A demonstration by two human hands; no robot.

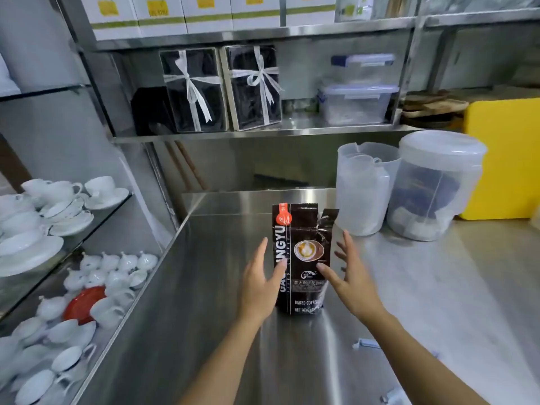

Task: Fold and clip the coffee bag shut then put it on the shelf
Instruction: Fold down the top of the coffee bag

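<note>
while the coffee bag (301,258) stands upright and unfolded at centre frame on the steel counter (204,302), the left hand (258,283) and right hand (349,280) flank it, fingers spread, thumbs at its face, gripping nothing. judged step: the opening approach. next: flatten and fold the top. a small clip (366,344) lies lower right. shelf (263,133) spans the upper frame; 2 plastic jugs stand right.

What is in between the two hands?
The head view shows the coffee bag standing upright on the steel counter, between the left hand and right hand.
</note>
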